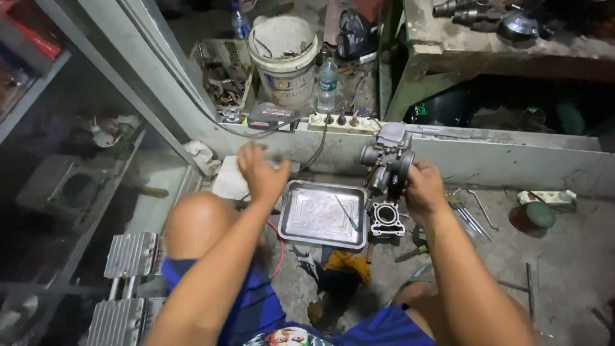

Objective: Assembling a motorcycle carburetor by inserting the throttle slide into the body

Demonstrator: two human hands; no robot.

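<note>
Grey carb (387, 157), silver tray (301, 236), white bucket (283, 61), blue shorts (256, 307)

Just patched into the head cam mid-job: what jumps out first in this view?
The grey metal carburetor held up in the right hand at centre draws the eye first. Below it a shiny steel tray lies on the floor with a thin green-handled tool in it. The left hand hovers empty above the tray's far left corner.

A screwdriver (346, 213) lies in the tray (301, 234), seemingly left of the cylinder block (387, 220).
</note>
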